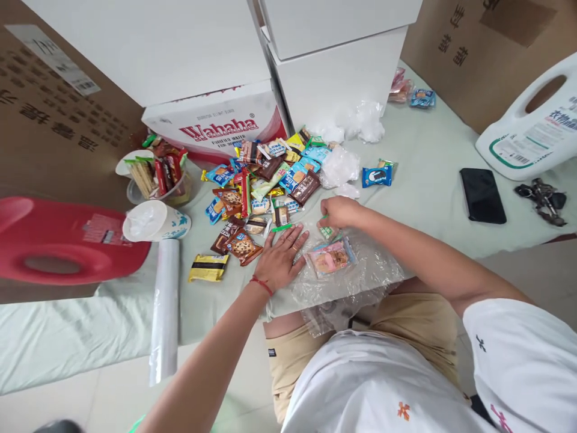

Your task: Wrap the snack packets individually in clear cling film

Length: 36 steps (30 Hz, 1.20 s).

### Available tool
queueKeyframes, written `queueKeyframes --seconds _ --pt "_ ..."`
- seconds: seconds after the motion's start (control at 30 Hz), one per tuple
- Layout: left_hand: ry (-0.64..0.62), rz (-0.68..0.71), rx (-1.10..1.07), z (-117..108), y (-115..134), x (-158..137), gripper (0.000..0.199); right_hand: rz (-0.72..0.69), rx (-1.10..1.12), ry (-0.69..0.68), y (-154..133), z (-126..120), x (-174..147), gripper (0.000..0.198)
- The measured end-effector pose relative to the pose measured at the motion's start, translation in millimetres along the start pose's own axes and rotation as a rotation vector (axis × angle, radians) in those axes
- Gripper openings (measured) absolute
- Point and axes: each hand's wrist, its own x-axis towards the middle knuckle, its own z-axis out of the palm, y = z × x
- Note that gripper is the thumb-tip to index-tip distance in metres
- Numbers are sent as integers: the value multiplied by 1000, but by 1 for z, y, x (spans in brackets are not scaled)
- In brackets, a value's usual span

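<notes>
My left hand (282, 257) lies flat at the near edge of a pile of wrapped snacks (270, 174), fingers stretched out, its fingertips close to a small green-edged snack packet (282, 218). In my right hand (340, 213), closed fingers hold a small green-and-clear snack packet (328, 231) by its top. Below it, a pink snack packet (332, 257) rests on a sheet of clear plastic (374, 264), which hangs over the table's front edge. A yellow snack packet (208, 267) sits apart to the left of my left hand.
Crumpled clear plastic (340, 165) lies behind my right hand. On the left are a plastic roll (164, 313), a paper cup (157, 221), a red jug (67, 240) and a snack tub (157, 180). On the right are a black phone (483, 195), keys (543, 200) and a white jug (532, 132).
</notes>
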Motion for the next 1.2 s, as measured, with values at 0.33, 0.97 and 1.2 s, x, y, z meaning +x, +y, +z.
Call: queueKeyframes --seconds 0.33,0.97,1.2 --pt "-24 -15 -20 -2 1 0 61 62 757 249 44 -36 22 34" --pt "336 -201 -219 -15 3 12 86 -466 115 -17 24 -22 -8 16" --pt "146 -130 -247 -41 -1 28 51 -697 94 127 39 -27 -38 13"
